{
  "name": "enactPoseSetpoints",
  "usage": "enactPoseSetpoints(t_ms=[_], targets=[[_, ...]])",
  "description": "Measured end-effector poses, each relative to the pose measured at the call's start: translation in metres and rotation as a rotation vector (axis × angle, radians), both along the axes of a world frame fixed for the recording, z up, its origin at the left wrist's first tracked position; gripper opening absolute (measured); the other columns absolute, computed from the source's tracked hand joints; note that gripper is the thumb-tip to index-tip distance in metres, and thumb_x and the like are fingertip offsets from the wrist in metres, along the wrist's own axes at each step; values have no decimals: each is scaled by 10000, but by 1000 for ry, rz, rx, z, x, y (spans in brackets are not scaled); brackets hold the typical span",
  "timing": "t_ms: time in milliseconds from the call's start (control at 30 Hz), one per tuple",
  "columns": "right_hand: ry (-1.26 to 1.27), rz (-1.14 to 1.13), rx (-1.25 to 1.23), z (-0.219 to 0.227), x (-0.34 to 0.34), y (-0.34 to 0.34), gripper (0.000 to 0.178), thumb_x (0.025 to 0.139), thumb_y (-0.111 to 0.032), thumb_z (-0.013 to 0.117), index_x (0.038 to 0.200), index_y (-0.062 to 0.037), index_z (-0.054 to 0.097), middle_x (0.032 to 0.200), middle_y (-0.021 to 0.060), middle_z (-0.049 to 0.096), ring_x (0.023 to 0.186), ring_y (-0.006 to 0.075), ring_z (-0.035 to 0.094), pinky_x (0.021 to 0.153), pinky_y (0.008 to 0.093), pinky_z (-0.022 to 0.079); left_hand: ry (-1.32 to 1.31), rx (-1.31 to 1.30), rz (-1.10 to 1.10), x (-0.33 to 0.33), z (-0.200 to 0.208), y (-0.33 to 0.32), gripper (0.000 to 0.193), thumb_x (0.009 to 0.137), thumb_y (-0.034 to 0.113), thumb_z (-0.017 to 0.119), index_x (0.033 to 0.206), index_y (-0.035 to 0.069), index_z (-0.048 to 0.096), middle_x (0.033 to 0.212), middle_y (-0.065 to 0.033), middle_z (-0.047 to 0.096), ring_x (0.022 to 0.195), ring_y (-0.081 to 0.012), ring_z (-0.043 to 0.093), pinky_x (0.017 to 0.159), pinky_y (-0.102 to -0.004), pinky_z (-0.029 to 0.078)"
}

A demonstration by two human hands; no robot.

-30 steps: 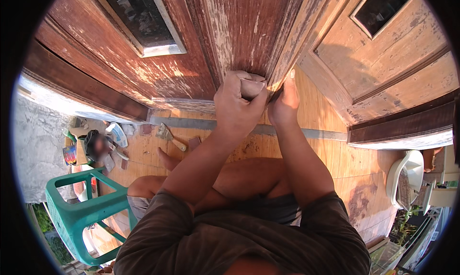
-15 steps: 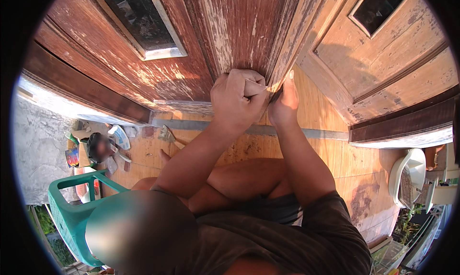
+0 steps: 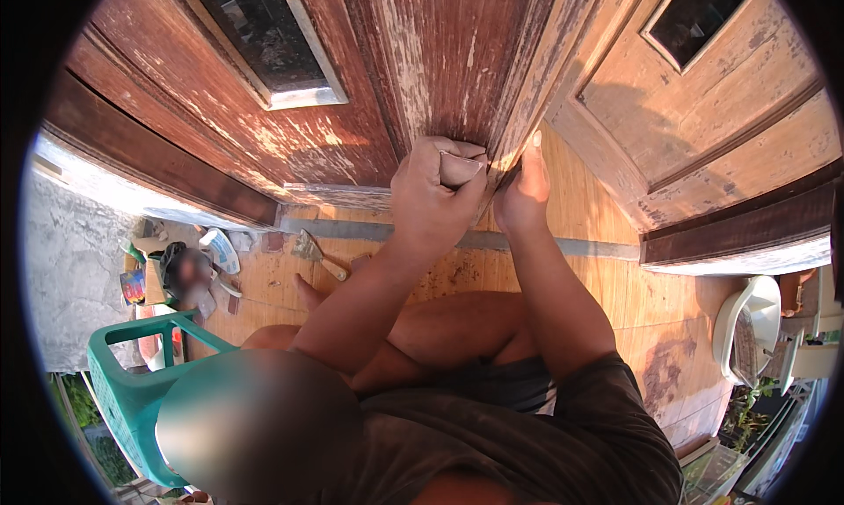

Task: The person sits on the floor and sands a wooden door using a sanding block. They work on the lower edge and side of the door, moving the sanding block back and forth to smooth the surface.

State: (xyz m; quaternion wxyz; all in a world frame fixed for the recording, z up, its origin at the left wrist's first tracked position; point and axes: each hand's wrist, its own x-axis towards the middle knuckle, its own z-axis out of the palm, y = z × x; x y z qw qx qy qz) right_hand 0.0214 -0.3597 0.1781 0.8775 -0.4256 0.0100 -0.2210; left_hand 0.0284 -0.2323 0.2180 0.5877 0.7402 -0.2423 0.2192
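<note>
My left hand (image 3: pixel 432 197) is closed in a fist against the lower part of a worn red-brown wooden door (image 3: pixel 440 74), close to its edge. A thin folded sheet (image 3: pixel 461 167) that looks like sandpaper shows between its fingers; most of it is hidden. On the other side of that edge, my right hand (image 3: pixel 524 193) grips the door, thumb pointing up along it and the other fingers out of sight. Pale scratched patches run down the door's panels.
A second, paler door leaf (image 3: pixel 668 127) stands to the right. On the tiled floor at left lies a scraper (image 3: pixel 309 247) with a wooden handle. A green plastic stool (image 3: pixel 132 382) is at lower left, a white basin (image 3: pixel 728 329) at far right. Assorted items lie by the grey wall (image 3: pixel 75 276).
My left hand has slid a little down the door, toward me, still closed. My right hand keeps its place on the edge.
</note>
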Motion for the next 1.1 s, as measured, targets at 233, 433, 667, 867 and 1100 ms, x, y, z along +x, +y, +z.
enactPoseSetpoints(t_ms=[233, 433, 667, 867, 1100], targets=[[11, -3, -5, 4, -1, 1, 528, 1118, -429, 427, 1320, 37, 571, 1301, 149, 631, 1205, 218, 581, 1074, 371, 426, -25, 53, 40, 1, 0, -4, 309, 851, 59, 806, 970, 26, 523, 889, -111, 784, 718, -133, 729, 655, -291, 568], [-1, -16, -13, 1, 0, 0, 519, 1111, -449, 442, 1259, 23, 599, 1259, 133, 642, 1172, 202, 584, 1059, 366, 428, -96, 116, 21, 5, 1, -2, 274, 844, 48, 795, 960, 37, 547, 875, -97, 774, 728, -184, 732, 661, -310, 565], [26, -23, -36, -5, 3, -3, 511, 1107, -458, 453, 1208, 13, 622, 1211, 119, 654, 1124, 183, 574, 1035, 348, 425, -200, 221, 36, 8, 10, -1, 236, 809, 14, 769, 930, 50, 570, 858, -73, 754, 791, -268, 708, 720, -387, 553], [30, -30, -5, -3, 2, -1, 514, 1108, -458, 448, 1208, 15, 620, 1204, 120, 656, 1127, 185, 574, 1029, 349, 428, -254, 297, -2, 12, 14, 3, 225, 783, 18, 753, 912, 55, 572, 820, -58, 736, 773, -293, 685, 759, -409, 535], [25, -23, -35, 0, 1, -1, 522, 1107, -470, 441, 1191, 12, 624, 1180, 116, 655, 1095, 183, 581, 1001, 339, 440, -133, 110, 28, 9, 24, 2, 266, 809, -3, 759, 958, 42, 544, 840, -50, 738, 745, -150, 682, 696, -296, 529]])
